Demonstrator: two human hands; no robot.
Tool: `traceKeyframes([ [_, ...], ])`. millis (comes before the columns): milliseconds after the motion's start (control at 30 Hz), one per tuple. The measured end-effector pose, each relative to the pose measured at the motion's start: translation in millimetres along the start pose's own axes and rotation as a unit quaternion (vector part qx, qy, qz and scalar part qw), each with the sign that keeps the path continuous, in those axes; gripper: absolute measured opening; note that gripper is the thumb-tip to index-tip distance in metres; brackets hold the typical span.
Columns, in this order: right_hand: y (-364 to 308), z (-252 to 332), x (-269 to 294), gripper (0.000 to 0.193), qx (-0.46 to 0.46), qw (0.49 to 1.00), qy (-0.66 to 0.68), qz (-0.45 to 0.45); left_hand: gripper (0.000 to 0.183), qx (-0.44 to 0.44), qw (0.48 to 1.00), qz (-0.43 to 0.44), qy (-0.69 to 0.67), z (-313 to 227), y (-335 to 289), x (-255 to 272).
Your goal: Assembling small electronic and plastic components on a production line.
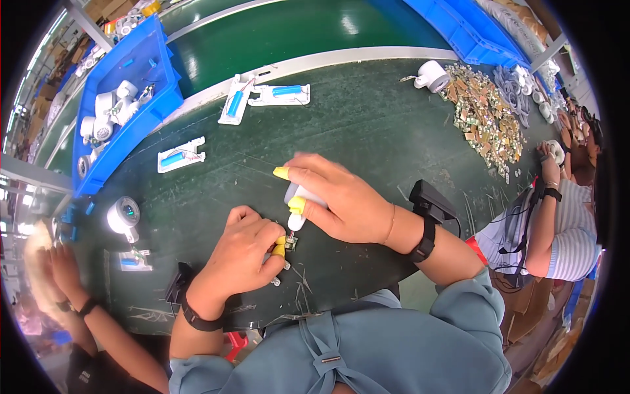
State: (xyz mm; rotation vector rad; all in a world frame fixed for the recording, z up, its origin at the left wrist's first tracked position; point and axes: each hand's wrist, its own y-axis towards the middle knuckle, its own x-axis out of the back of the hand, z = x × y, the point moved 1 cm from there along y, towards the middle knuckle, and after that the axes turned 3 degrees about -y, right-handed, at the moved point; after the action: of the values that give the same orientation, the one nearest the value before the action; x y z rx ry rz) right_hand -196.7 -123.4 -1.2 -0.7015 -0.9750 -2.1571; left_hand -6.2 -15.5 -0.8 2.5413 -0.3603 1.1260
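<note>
My right hand point(341, 200) is wrapped round a white and grey electric screwdriver point(298, 217), its thin tip pointing down. Below that tip lies a small green circuit board point(291, 243), pinched at its edge by my left hand point(246, 253). Yellow finger covers show on fingertips of both hands. Small white parts point(275, 281) peek out beneath my left fingers, mostly hidden. Left of my hands, a white housing half with a blue battery point(174, 159) lies flat; two more housing halves with batteries point(285, 90) rest farther back.
A blue bin point(172, 98) of white fan-like units stands far left. One round white unit point(123, 215) sits nearer. Right of centre is a heap of small circuit boards point(485, 118), beside a white unit point(432, 76). Co-workers' arms point(108, 331) reach in from both sides.
</note>
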Motion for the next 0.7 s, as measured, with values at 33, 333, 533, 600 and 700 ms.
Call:
traceKeyframes([
  [33,-1,-1,-1,0.048,-0.014,0.997,0.076,0.032,0.021,-0.005,1.000,-0.003,-0.001,1,-2,1],
  [333,-62,30,17,0.074,-0.016,0.997,-0.066,-0.021,0.023,-0.017,0.998,-0.055,0.008,5,-5,-5],
  [533,-65,39,20,0.078,-0.047,0.997,-0.055,0.017,0.024,-0.015,0.999,-0.038,0.028,0,-5,0],
  [600,-65,40,22,0.078,-0.043,0.997,-0.053,0.019,0.023,-0.017,0.998,-0.054,0.031,-3,-5,1],
  [700,-68,35,23,0.078,-0.037,0.999,-0.003,0.033,0.022,-0.011,0.997,-0.041,0.057,-6,-13,12],
])
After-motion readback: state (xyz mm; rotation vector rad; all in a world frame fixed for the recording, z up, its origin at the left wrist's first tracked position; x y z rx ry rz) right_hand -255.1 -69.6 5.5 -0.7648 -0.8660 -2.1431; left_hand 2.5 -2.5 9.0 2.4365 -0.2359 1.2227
